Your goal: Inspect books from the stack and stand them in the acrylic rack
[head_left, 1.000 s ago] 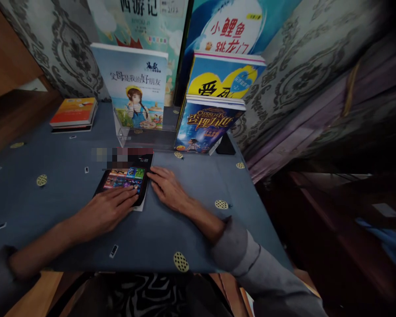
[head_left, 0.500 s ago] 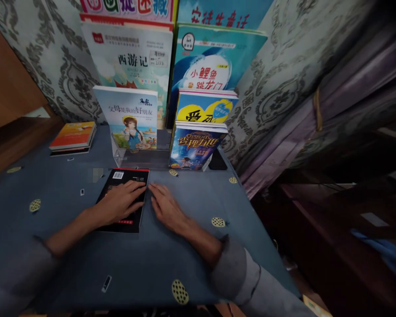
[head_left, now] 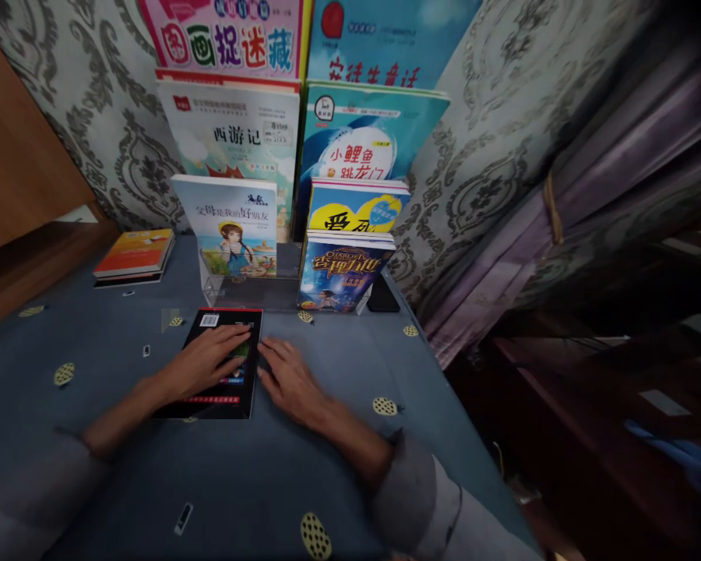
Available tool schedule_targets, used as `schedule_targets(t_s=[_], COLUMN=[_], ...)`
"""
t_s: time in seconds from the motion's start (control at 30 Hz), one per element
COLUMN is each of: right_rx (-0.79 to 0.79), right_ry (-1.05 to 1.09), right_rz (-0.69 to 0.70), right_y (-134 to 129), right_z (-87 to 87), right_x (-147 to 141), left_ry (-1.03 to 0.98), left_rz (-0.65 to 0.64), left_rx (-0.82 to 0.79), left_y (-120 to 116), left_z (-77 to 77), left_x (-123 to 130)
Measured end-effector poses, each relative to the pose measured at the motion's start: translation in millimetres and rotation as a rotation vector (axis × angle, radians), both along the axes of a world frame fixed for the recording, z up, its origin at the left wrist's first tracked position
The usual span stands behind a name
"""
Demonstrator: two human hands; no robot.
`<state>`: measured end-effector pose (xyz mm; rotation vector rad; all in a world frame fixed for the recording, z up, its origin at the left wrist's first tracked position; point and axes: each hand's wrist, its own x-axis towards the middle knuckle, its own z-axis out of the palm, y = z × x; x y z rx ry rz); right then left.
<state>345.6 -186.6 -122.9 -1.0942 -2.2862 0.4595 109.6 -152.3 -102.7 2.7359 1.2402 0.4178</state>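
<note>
A black book (head_left: 227, 318) with a red top edge and a white barcode lies flat on the blue table, back cover up. My left hand (head_left: 207, 362) rests on its cover with the fingers stretched out toward the right edge, hiding part of the print. Just off that edge, my right hand (head_left: 289, 382) lies on the tabletop with its fingers extended; whether its fingertips touch the book I cannot tell. Behind both hands stands a clear rack (head_left: 257, 294) with several upright books, among them a white one (head_left: 237, 226) and a dark blue one (head_left: 342, 273).
Two or so stacked books, an orange one (head_left: 132, 251) on top, lie at the back left. A black phone-like object (head_left: 384, 298) sits right of the rack. Patterned wallpaper and a tied purple curtain (head_left: 519, 210) border the table (head_left: 356, 483). The table's right edge drops off.
My left hand has slid slightly left across the black book, baring more of its right side. My right hand has shifted a little down. The camera view has tilted up.
</note>
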Motion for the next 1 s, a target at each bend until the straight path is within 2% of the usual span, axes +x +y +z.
schedule_targets(t_s=[0.17, 0.23, 0.4, 0.67, 0.77, 0.87, 1.0], right_rx=[-0.014, -0.022, -0.029, -0.056, -0.046, -0.030, 0.012], right_ry=[-0.068, -0.078, -0.073, -0.036, 0.008, 0.053, 0.137], right_rz=[0.028, 0.028, 0.026, 0.016, 0.018, 0.024, -0.010], right_y=[-6, -8, -11, -10, -11, -11, -10], right_z=[9.2, 12.2, 12.4, 6.8, 3.2, -3.4, -14.4], right_x=[-3, -4, -5, -4, -5, -4, -2], left_ry=[-0.064, -0.121, -0.382, -1.091, -1.228, -1.313, -1.379], left_rz=[0.444, 0.523, 0.530, 0.660, 0.680, 0.583, 0.520], left_rx=[0.087, 0.054, -0.106, -0.549, -0.746, -0.929, -0.957], left_y=[-12, -13, -16, -19, -27, -35, -42], left_z=[-4.3, -6.4, -5.2, 9.4, 13.6, 17.6, 25.6], left_x=[-36, -44, -44, -48, -44, -35, -26])
